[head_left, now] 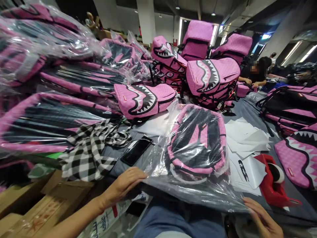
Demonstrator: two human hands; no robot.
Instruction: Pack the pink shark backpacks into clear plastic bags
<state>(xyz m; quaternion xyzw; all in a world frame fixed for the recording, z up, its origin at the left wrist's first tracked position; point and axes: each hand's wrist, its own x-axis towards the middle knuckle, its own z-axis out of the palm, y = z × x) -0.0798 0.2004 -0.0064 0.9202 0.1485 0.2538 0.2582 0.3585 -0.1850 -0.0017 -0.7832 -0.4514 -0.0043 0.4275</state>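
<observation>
Nearest, my lap [158, 219]; beyond, my left hand [130, 180] and right hand [264, 218], apart, are gripping a clear plastic bag [198, 192] by its near edge, the pink-trimmed backpack [199, 138] lying inside; I should be keeping tension even.

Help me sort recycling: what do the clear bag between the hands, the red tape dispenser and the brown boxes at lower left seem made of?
Clear bag: thin, glossy plastic film, judging by its see-through creases and bright glare.
Tape dispenser: probably hard plastic, smooth with a slight sheen, though painted metal remains possible.
Brown boxes: matt cardboard, going by the stiff folded flaps.
</observation>
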